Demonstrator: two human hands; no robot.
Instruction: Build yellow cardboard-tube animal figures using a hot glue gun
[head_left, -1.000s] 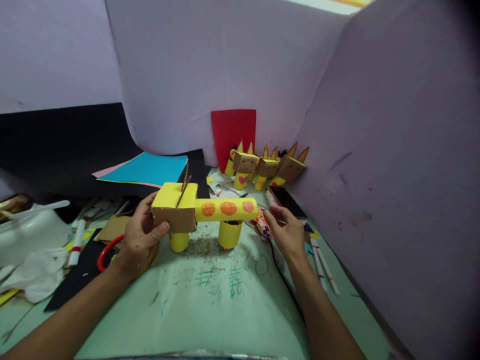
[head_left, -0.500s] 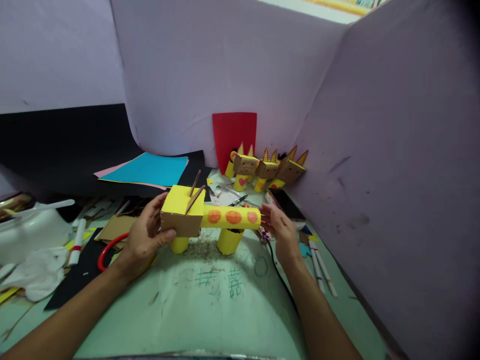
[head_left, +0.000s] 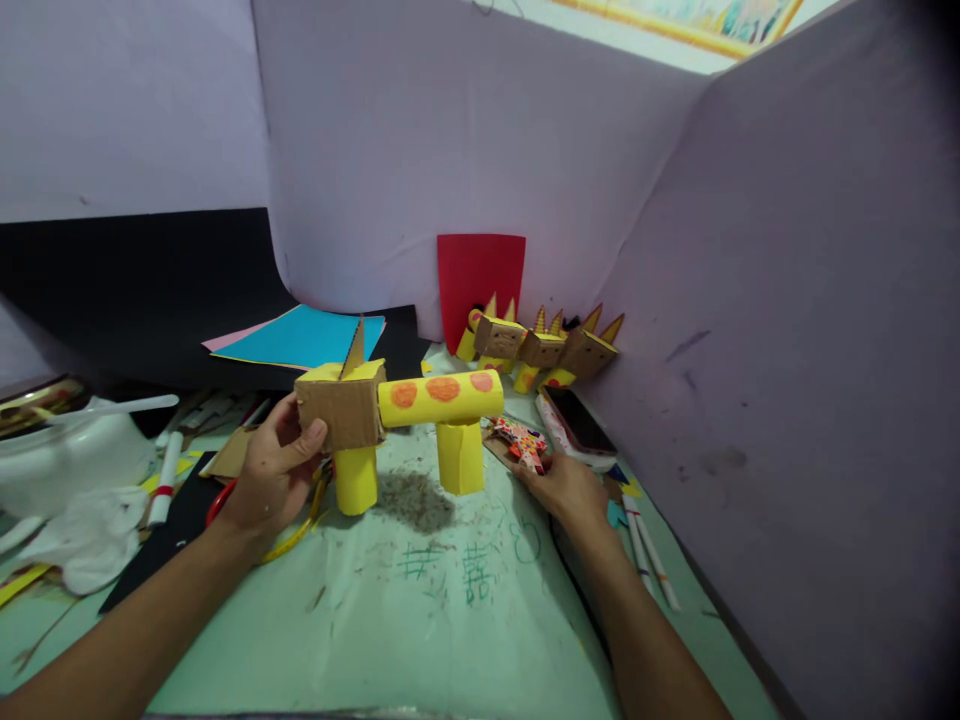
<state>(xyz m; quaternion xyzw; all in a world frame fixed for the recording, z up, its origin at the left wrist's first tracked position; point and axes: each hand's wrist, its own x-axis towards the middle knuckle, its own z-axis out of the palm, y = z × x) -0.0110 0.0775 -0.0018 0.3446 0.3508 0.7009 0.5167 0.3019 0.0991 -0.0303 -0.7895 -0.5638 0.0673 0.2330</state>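
Note:
A cardboard animal figure [head_left: 341, 405] has a brown box head with a pointed, horn-like piece on top. Its yellow tube body [head_left: 442, 398] carries orange spots, and yellow tube legs stand beneath. My left hand [head_left: 277, 465] grips the head at its left side, thumb on the front face. Past the tail end, my right hand [head_left: 574, 495] is down low at the table, its fingers closed at the edge of a colourful patterned piece [head_left: 521, 440]. Those fingertips are partly hidden.
Similar cardboard animals [head_left: 544, 348] stand at the back before a red sheet [head_left: 480, 280]. A phone [head_left: 577, 418] lies to the right, near markers [head_left: 649, 550]. Coloured paper [head_left: 300, 337], a white tub [head_left: 82, 450] and red-handled scissors [head_left: 220, 500] are leftward.
My left hand has turned the figure, so the head's side faces me and the tube's tail end is higher. My right hand has moved from the tail end down to the patterned piece.

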